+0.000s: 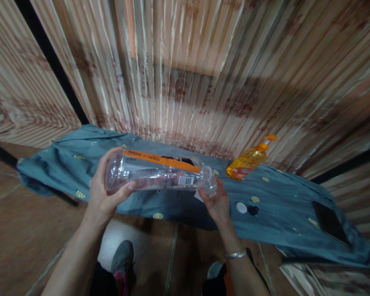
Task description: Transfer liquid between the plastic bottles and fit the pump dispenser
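Note:
A clear plastic bottle (160, 170) with an orange and black label lies sideways in the air above the cloth. My left hand (103, 193) is wrapped round its base end, thumb on the near side. At the neck end, my right hand (217, 201) grips a clear plastic piece at the bottle's mouth; whether that piece is separate from the bottle is hard to tell. A small white piece, perhaps paper, shows beside the right fingers. The bottle looks see-through, with no liquid visible inside.
A blue-green patterned cloth (274, 222) covers the narrow table. On it stand an orange pump bottle (245, 162), a white cap (241, 207), a small black item (253, 210) and a dark flat device (330, 222). A pleated curtain (185, 82) hangs behind, with black poles at the sides.

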A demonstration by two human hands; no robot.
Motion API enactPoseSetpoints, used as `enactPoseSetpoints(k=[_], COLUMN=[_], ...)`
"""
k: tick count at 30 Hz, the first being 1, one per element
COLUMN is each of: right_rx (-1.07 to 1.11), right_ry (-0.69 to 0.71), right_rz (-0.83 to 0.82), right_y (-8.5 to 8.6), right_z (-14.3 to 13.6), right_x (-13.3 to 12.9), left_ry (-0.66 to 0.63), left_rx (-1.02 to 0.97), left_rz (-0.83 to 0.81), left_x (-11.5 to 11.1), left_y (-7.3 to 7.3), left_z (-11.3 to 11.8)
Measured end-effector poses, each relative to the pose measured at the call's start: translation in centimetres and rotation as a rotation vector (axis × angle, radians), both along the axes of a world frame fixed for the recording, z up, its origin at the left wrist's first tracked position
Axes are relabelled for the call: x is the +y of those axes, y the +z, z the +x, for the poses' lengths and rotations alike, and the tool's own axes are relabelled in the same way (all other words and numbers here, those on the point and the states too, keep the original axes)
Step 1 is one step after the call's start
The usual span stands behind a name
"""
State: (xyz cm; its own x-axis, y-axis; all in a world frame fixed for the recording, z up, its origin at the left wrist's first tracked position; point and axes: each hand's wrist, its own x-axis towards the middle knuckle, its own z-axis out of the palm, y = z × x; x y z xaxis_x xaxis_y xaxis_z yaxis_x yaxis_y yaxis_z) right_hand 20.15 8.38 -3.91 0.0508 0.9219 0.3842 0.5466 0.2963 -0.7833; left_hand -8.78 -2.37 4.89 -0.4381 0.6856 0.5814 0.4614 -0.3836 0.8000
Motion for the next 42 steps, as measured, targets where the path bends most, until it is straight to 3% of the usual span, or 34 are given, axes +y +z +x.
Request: enactPoseSetpoints(k=[42], right_rx=[-0.015], right_ry=[-0.016], right_rz=[0.008], right_y=[-0.29], right_z=[0.02], right_x=[0.16], left_ry=[0.002], left_rx=[0.011], left_rz=[0.011], left_x=[-0.11], left_y=[0.14], left_z=[0.12])
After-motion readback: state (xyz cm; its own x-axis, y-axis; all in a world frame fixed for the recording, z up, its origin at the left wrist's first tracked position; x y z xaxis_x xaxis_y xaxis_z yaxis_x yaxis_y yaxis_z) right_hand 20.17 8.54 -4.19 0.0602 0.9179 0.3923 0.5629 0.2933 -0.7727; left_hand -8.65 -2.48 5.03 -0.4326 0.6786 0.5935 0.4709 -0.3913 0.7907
